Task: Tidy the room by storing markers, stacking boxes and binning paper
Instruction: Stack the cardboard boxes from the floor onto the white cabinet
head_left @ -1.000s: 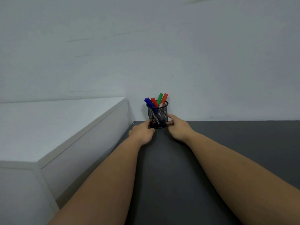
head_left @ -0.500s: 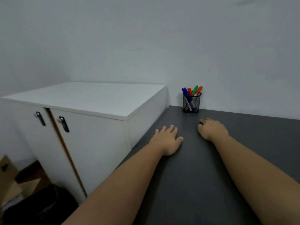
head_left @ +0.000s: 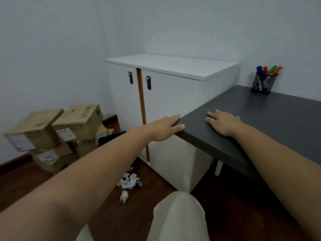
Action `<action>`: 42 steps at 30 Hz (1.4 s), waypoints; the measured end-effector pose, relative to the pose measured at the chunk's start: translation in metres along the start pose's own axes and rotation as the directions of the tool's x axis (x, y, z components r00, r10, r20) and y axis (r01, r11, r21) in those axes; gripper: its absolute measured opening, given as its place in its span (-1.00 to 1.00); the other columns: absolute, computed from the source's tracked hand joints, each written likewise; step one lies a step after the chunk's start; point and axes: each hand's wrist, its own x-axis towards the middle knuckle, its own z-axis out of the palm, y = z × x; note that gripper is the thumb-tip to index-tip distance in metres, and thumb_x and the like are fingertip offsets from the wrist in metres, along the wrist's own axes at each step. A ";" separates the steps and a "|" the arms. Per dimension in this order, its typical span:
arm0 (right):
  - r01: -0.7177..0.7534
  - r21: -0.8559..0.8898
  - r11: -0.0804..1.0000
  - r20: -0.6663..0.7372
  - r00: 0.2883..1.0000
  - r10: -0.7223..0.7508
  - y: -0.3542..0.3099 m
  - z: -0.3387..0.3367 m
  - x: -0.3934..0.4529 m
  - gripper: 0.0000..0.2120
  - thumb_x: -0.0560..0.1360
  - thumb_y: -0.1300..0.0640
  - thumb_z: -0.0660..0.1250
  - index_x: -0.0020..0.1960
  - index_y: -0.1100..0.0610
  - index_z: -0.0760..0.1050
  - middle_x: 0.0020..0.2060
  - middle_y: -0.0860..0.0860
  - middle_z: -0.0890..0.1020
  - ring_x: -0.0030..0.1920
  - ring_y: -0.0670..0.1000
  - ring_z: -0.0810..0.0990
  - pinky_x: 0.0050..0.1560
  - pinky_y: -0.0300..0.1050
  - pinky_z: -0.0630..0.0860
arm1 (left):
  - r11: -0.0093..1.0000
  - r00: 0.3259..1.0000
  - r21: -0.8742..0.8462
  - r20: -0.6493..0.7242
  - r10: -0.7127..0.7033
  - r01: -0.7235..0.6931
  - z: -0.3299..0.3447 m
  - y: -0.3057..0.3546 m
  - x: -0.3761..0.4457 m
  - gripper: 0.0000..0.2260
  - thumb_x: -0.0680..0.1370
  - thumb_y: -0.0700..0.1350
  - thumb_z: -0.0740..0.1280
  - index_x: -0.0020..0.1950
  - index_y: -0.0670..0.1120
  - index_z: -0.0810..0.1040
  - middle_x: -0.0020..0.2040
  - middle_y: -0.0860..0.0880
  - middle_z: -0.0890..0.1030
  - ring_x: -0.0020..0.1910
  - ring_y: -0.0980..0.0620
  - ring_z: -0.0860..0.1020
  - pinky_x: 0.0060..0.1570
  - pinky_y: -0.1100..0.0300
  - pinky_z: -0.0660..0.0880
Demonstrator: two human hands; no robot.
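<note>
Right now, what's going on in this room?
A person is partway through tidying. The markers stand in a mesh cup at the back of the dark desk. Both hands are empty: the left hand is at the desk's corner, the right hand lies flat on top. Cardboard boxes sit in a messy heap by the wall, and crumpled paper lies on the floor beside the white cabinet.

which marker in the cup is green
The green marker, second from the right in the mesh cup, between the red marker and the orange marker. The blue marker stands leftmost.
</note>
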 end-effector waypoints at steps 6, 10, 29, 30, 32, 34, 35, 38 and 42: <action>0.259 -0.027 0.966 0.061 0.965 -0.257 -0.124 0.032 -0.011 -0.52 0.62 -0.18 -0.02 0.48 -0.09 0.29 0.50 -0.01 0.31 0.49 0.14 0.24 0.48 0.30 -0.02 | 0.933 0.958 0.244 0.050 -0.283 0.263 -0.003 -0.134 -0.107 -0.39 0.62 0.27 0.02 0.61 0.03 0.05 0.62 0.04 -0.01 0.60 -0.06 -0.08 0.53 -0.15 -0.10; 0.404 -0.091 0.910 0.235 0.897 -0.375 -0.213 0.064 -0.018 -0.49 0.60 -0.14 0.11 0.52 -0.04 0.23 0.50 0.04 0.32 0.47 0.13 0.29 0.48 0.09 0.19 | 0.841 0.861 0.214 -0.005 -0.508 0.497 -0.005 -0.210 -0.183 -0.47 0.63 0.15 0.17 0.55 -0.01 0.24 0.58 -0.05 0.19 0.55 -0.13 0.14 0.49 -0.15 0.14; 0.500 -0.151 0.853 0.591 0.738 -0.327 -0.384 0.328 0.054 -0.46 0.58 -0.07 0.15 0.53 -0.04 0.16 0.51 0.13 0.15 0.46 0.26 0.17 0.43 0.19 0.24 | 0.611 0.648 -0.280 0.060 -0.759 0.741 0.137 -0.422 -0.263 -0.64 0.58 -0.07 0.31 0.38 -0.06 0.50 0.37 -0.09 0.52 0.35 -0.08 0.47 0.33 0.12 0.38; 0.492 -0.135 0.860 0.567 0.750 -0.340 -0.382 0.336 0.060 -0.45 0.57 -0.07 0.15 0.53 -0.03 0.15 0.52 0.13 0.14 0.46 0.26 0.17 0.43 0.19 0.24 | 0.624 0.663 -0.276 0.071 -0.745 0.731 0.140 -0.426 -0.249 -0.64 0.58 -0.07 0.30 0.37 -0.06 0.50 0.37 -0.10 0.52 0.34 -0.09 0.47 0.32 0.11 0.39; 0.476 -0.125 0.871 0.546 0.765 -0.340 -0.377 0.350 0.071 -0.45 0.57 -0.06 0.16 0.52 -0.02 0.16 0.52 0.13 0.15 0.45 0.25 0.19 0.42 0.16 0.24 | 0.660 0.698 -0.259 0.095 -0.709 0.705 0.148 -0.433 -0.221 -0.65 0.57 -0.08 0.30 0.36 -0.06 0.51 0.34 -0.11 0.53 0.32 -0.10 0.47 0.30 0.10 0.40; 0.444 -0.110 0.889 0.558 0.768 -0.314 -0.372 0.365 0.083 -0.45 0.57 -0.08 0.17 0.52 -0.03 0.17 0.50 0.14 0.18 0.45 0.24 0.21 0.43 0.14 0.24 | 0.686 0.722 -0.234 0.129 -0.680 0.689 0.159 -0.439 -0.195 -0.64 0.56 -0.07 0.30 0.36 -0.03 0.51 0.35 -0.12 0.52 0.32 -0.12 0.46 0.28 0.09 0.39; 0.417 -0.095 0.904 0.568 0.768 -0.295 -0.368 0.375 0.091 -0.45 0.56 -0.13 0.16 0.51 -0.05 0.19 0.49 0.15 0.21 0.45 0.24 0.22 0.42 0.14 0.25 | 0.699 0.730 -0.215 0.149 -0.667 0.682 0.166 -0.441 -0.183 -0.64 0.56 -0.06 0.30 0.36 -0.02 0.51 0.36 -0.12 0.50 0.33 -0.13 0.44 0.28 0.08 0.38; 0.357 -0.063 0.932 0.592 0.765 -0.253 -0.357 0.402 0.105 -0.49 0.54 -0.22 0.10 0.43 -0.03 0.33 0.43 0.17 0.35 0.40 0.24 0.29 0.35 0.12 0.30 | 0.751 0.760 -0.140 0.219 -0.612 0.645 0.186 -0.442 -0.156 -0.65 0.57 -0.06 0.27 0.35 -0.05 0.52 0.35 -0.14 0.49 0.31 -0.16 0.46 0.29 0.04 0.40; 0.310 -0.052 0.949 0.657 0.726 -0.201 -0.339 0.410 0.103 -0.51 0.56 -0.06 0.18 0.47 0.01 0.32 0.46 0.22 0.30 0.45 0.24 0.26 0.40 0.00 0.25 | 0.814 0.769 -0.023 0.344 -0.539 0.580 0.203 -0.439 -0.130 -0.64 0.56 -0.05 0.27 0.37 -0.01 0.48 0.32 -0.15 0.47 0.30 -0.17 0.45 0.28 0.02 0.41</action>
